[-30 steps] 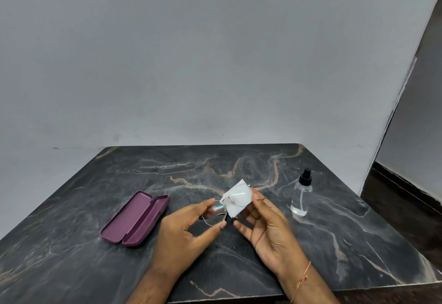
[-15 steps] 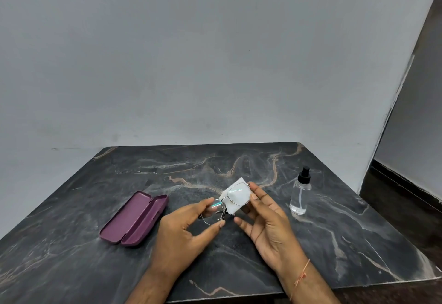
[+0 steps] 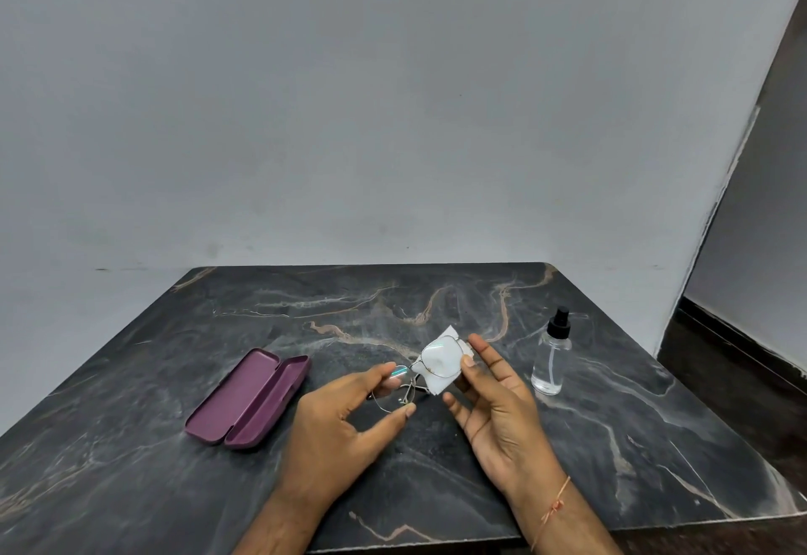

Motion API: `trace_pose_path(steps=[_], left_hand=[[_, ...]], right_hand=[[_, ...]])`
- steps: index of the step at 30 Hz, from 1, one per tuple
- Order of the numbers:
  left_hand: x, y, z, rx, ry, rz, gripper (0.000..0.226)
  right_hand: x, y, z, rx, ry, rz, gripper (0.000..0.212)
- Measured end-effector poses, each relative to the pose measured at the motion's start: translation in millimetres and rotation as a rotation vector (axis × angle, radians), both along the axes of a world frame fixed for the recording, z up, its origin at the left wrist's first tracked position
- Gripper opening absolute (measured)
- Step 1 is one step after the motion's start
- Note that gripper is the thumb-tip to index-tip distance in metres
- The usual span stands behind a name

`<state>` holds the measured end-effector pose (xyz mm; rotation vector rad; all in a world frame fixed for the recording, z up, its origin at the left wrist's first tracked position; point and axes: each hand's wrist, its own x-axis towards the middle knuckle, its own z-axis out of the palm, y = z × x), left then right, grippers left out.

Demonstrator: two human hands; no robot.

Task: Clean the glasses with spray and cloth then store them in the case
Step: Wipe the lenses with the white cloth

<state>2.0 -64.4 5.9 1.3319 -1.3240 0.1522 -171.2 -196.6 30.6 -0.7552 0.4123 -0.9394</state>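
Thin wire-rimmed glasses [image 3: 419,373] are held just above the middle of the dark marble table [image 3: 436,297]. My left hand [image 3: 345,428] pinches the left lens between thumb and fingers. My right hand [image 3: 498,406] holds a small white cloth [image 3: 441,362] wrapped around the right lens, thumb on the front. The purple glasses case [image 3: 249,399] lies open and empty on the table to the left of my hands. A clear spray bottle [image 3: 551,358] with a black nozzle stands upright to the right.
A plain grey wall runs behind the table. The table's right edge drops to a dark floor [image 3: 733,380] beside a wall corner. The near table edge lies just under my wrists.
The hands and glasses stay in almost the same spot; my right thumb has shifted slightly over the cloth-covered lens. Case and bottle have not moved.
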Motion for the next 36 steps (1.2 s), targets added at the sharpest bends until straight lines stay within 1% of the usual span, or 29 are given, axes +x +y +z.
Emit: trace_pose_path(steps=[8,15,19,29,36], left_hand=[[0.2,0.3,1.2,-0.020,-0.004,-0.013,0.056],[0.3,1.9,2.8,-0.032,-0.017,-0.022,0.060],[2.0,2.0,1.5,-0.042,-0.017,-0.008,0.059],[-0.7,2.7,3.5,-0.052,-0.010,0.005,0.055],[0.4,2.0,2.6,-0.042,-0.009,0.013,0.055]], right_hand=[[1.9,2.6,2.0,-0.027,-0.002,0.010,0.057],[0.7,7.0,2.6,-0.078,0.013,0.091,0.046],[2.7,8.8,2.9,-0.099,0.038,0.102,0.041],[2.2,4.1,-1.4,-0.084,0.068,0.049,0.044],[3.0,1.4,-2.9,-0.065,0.052,0.045,0.046]])
